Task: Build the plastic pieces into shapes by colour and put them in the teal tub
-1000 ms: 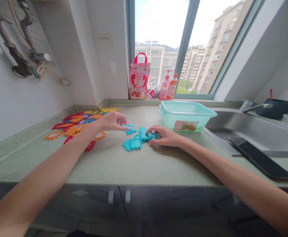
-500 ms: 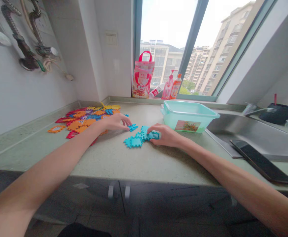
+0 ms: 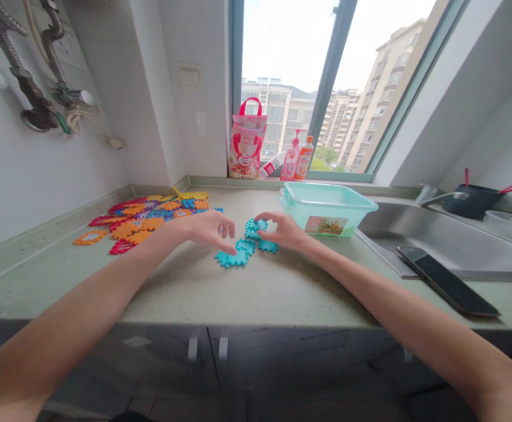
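Teal puzzle tiles (image 3: 238,253), four, between left hand (image 3: 207,227) and right hand (image 3: 284,231)

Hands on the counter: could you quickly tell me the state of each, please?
Left hand: open, fingertips by the joined teal pieces.
Right hand: pinching a single teal piece.

Over by the left wall, a scatter of orange, red and yellow foam pieces (image 3: 144,218) lies flat on the speckled counter (image 3: 247,293). A mint plastic tub (image 3: 357,221) sits open just beside the steel sink (image 3: 436,240), and a dark phone (image 3: 447,281) rests across the sink's near edge. On the windowsill, a pink gift bag (image 3: 247,149) stands next to a pink pump bottle (image 3: 289,163).
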Motion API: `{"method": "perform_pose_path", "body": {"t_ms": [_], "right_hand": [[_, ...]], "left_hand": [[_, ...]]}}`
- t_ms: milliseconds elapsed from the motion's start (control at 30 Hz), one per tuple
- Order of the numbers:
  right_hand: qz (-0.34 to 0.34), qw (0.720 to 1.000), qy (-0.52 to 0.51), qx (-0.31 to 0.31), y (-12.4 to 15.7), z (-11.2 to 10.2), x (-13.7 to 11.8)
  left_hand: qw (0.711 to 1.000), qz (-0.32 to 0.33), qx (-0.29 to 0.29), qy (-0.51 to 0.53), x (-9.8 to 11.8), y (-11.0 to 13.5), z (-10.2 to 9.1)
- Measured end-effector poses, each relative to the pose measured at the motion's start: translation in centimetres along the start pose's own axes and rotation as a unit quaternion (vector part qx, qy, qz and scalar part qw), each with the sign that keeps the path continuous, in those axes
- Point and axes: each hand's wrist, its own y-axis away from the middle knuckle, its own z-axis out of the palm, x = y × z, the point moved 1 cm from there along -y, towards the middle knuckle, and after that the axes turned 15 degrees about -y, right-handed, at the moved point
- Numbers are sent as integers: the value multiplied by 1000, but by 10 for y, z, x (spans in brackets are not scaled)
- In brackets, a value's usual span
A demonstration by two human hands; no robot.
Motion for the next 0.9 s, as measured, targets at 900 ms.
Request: {"method": "perform_pose_path", "body": {"t_ms": [900], "right_hand": [[101, 995, 9, 23, 4, -1, 8]], "left_hand": [[993, -36, -64, -89, 26, 15, -11]]}}
